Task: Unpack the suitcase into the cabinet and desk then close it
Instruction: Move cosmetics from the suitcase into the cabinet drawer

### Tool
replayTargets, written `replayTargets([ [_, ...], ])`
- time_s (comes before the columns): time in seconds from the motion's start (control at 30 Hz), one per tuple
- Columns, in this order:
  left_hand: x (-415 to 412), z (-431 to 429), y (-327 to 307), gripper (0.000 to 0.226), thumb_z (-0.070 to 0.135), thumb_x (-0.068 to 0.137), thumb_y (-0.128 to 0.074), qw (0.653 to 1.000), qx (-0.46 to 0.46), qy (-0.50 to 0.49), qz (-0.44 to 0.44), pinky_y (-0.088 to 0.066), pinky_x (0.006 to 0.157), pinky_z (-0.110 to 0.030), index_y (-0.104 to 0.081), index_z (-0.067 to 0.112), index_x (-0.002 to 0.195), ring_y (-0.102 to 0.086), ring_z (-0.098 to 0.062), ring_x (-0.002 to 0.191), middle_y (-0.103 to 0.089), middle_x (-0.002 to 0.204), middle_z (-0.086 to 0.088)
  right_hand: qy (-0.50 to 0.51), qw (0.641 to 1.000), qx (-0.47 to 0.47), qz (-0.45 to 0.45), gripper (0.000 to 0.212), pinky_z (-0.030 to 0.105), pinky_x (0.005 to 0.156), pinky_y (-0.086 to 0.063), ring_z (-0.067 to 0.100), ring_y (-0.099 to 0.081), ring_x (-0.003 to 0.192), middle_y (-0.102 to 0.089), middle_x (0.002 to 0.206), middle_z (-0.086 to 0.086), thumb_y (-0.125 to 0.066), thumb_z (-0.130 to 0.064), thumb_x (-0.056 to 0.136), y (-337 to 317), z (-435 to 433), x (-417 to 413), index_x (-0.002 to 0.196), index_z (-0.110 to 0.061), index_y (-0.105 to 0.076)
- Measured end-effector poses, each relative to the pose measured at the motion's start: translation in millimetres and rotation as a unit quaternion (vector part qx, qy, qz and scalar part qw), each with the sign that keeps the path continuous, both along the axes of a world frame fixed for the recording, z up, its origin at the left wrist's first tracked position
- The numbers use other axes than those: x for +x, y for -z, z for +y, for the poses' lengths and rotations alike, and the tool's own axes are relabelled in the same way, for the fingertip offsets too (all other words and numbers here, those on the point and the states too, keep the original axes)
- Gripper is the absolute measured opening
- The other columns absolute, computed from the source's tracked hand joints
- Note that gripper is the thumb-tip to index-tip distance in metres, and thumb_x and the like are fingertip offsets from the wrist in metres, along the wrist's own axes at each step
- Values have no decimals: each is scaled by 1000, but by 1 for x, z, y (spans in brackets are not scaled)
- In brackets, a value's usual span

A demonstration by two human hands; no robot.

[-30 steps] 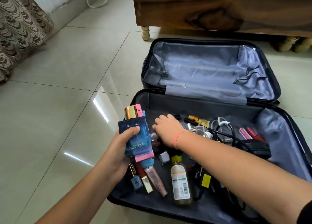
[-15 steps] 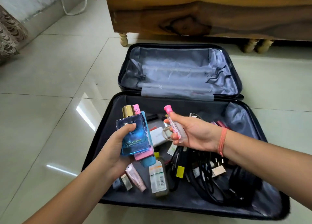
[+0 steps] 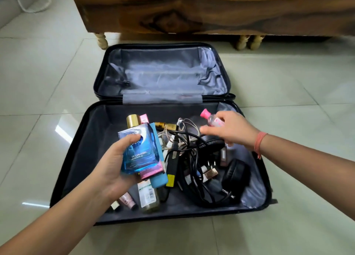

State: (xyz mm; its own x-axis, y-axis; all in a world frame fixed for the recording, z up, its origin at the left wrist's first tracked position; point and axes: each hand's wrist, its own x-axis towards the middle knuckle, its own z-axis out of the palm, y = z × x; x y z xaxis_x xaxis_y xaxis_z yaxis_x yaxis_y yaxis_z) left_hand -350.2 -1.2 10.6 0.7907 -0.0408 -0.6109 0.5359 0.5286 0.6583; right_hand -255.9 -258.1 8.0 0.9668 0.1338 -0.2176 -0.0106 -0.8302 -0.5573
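The black suitcase (image 3: 80, 139) lies open on the tiled floor, its grey-lined lid (image 3: 163, 76) flat behind it. My left hand (image 3: 113, 164) grips a blue cologne bottle (image 3: 140, 151) with a gold cap, together with a pink box (image 3: 151, 173) and a light blue tube (image 3: 158, 180) behind it. My right hand (image 3: 232, 129) hovers over the right half and pinches a small clear bottle with a pink cap (image 3: 211, 118). Tangled black and white cables (image 3: 190, 145), black headphones (image 3: 235, 173) and a labelled bottle (image 3: 148, 195) lie inside.
A wooden piece of furniture (image 3: 192, 10) on turned legs stands just behind the suitcase. A white cord (image 3: 32, 8) lies on the floor at the far left. Glossy tiles surround the case on all sides.
My right hand lifted the small pink-capped bottle out of the case and carried it to the right. The left hand kept its bundle. The camera shifted so the case sits more centred.
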Motion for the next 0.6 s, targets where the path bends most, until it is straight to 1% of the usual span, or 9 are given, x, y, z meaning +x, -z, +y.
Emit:
replayTargets([
  [0.07,-5,-3,-1,30,24,80,-61,1000,-3,8,13,-48,92,-55,-66,15,109,-65,-36,104,-70,111,-14,-66,980,-185,13,39,28,57,-41,18,-58,62,-62,72,1,-73,-51,73,8,-13,-2,83,-15,-59],
  [0.1,-6,-4,-2,29,24,81,-61,1000,-4,16,16,-47,93,-55,-66,15,108,-65,-36,105,-70,112,-14,-85,970,-229,19,36,29,64,-45,21,-62,74,-66,82,3,-72,-47,74,14,-17,-3,90,-16,-62],
  [0.17,-5,-8,-6,28,24,80,-60,999,-2,30,18,-49,91,-53,-66,15,106,-66,-35,103,-70,112,-14,-74,968,-239,12,40,32,74,-50,26,-62,87,-67,98,7,-70,-40,75,23,-19,0,104,-15,-60],
  [0.23,-4,-14,-9,24,24,81,-58,999,3,44,19,-50,89,-50,-68,14,101,-67,-33,97,-71,109,-13,-20,982,-181,57,42,32,64,-53,26,-61,72,-65,90,9,-71,-35,76,25,-19,3,105,-12,-52],
  [0.33,-8,-21,-11,18,23,84,-57,998,13,52,28,-50,88,-50,-68,15,95,-68,-33,94,-72,106,-13,41,975,-62,211,31,21,39,-44,15,-48,44,-55,69,7,-73,-25,80,34,-17,0,93,-10,-48],
  [0.37,-10,-20,-11,19,23,84,-58,998,19,48,32,-50,89,-51,-68,15,97,-67,-34,96,-72,107,-14,52,973,-19,226,28,18,37,-40,12,-44,40,-56,72,9,-72,-21,82,37,-14,-2,96,-9,-51],
  [0.43,-12,-16,-11,27,23,80,-60,998,31,41,32,-49,91,-52,-66,14,105,-67,-34,98,-71,110,-14,60,976,63,201,43,16,33,-36,10,-41,36,-57,82,12,-68,-11,83,43,-6,-5,121,-6,-48],
  [0.53,-14,-12,-12,38,23,70,-64,998,44,34,27,-51,87,-50,-65,15,108,-69,-32,90,-71,110,-13,-4,976,118,185,48,18,34,-38,7,-42,35,-50,73,6,-61,-3,85,44,15,-2,131,-8,-44],
  [0.6,-16,-11,-12,45,25,69,-65,998,45,26,22,-50,89,-50,-64,16,114,-68,-32,93,-70,113,-13,-77,963,132,221,55,18,36,-40,8,-43,39,-49,68,5,-57,-2,88,40,32,1,136,-22,-40],
])
